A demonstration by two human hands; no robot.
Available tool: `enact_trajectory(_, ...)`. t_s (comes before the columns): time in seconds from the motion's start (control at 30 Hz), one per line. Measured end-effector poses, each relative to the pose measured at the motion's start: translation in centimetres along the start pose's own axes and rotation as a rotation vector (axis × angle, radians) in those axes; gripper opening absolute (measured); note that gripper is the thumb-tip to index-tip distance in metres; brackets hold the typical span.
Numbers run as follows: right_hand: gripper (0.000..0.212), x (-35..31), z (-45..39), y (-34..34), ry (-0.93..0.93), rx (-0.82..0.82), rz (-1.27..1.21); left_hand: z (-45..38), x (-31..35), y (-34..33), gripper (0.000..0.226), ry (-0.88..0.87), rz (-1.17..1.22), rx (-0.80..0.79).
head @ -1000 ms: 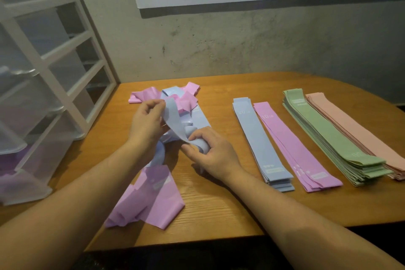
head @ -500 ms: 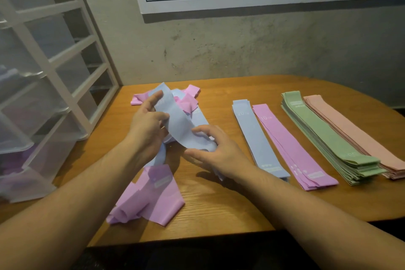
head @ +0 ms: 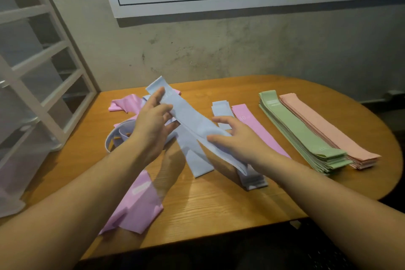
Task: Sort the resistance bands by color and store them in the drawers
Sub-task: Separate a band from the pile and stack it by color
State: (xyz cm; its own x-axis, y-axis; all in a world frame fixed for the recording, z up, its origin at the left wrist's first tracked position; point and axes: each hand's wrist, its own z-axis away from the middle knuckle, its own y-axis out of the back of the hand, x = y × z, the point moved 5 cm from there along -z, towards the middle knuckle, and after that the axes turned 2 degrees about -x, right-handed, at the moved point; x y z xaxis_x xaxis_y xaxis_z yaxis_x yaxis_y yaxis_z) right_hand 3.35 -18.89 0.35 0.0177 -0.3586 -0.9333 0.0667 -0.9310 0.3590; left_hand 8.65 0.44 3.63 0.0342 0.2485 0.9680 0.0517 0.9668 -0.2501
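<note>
Left hand: your left hand (head: pixel 153 123) pinches the far end of a blue band (head: pixel 192 125) between thumb and fingers, holding it lifted above the desk (head: pixel 219 210).
Right hand: your right hand (head: pixel 238 140) has its fingers laid nearly straight along the near part of the same band, with the thumb beneath; how firmly it grips I cannot tell.
Blue band: it is stretched flat between your two hands, slanting from far left to near right, just above the blue stack (head: pixel 254 180).
Sorted stacks: blue, pink stack (head: pixel 258 129), green stack (head: pixel 300 136) and peach stack (head: pixel 324 129) lie side by side on the right half of the desk.
Unsorted pile: loose pink and blue bands (head: pixel 125 105) lie tangled under and beyond your left hand; one pink band (head: pixel 138 204) lies near the front edge.
Drawers: the white drawer unit (head: pixel 32 94) stands at the desk's left end.
</note>
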Motion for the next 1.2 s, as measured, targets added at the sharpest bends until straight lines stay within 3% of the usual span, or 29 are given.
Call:
enact_trajectory(0.17,0.027,0.7,0.9,2.2,-0.154,-0.091,-0.070,-0.8,-1.3,-2.5,0.067,-0.009,-0.030,-0.003)
enact_trajectory(0.3,0.017,1.1,1.6,4.1,-0.169,0.019,-0.049,-1.5,-2.2,-4.2,0.072,-0.010,-0.084,-0.008)
enact_trajectory(0.47,0.027,1.6,2.0,5.5,-0.140,0.129,-0.070,-2.4,-3.2,-6.1,0.071,-0.007,-0.108,0.010)
enact_trajectory(0.73,0.022,3.3,2.9,7.0,-0.261,-0.043,-0.023,-4.6,-5.4,-7.0,0.065,0.141,-0.127,0.099)
enact_trajectory(0.9,0.007,4.3,2.7,7.7,-0.259,-0.038,-0.067,-6.3,-6.4,-8.5,0.060,0.123,-0.221,0.055)
enact_trajectory(1.2,0.021,5.6,2.2,8.2,-0.229,0.087,-0.075,-9.3,-7.5,-11.4,0.044,0.069,-0.400,-0.044)
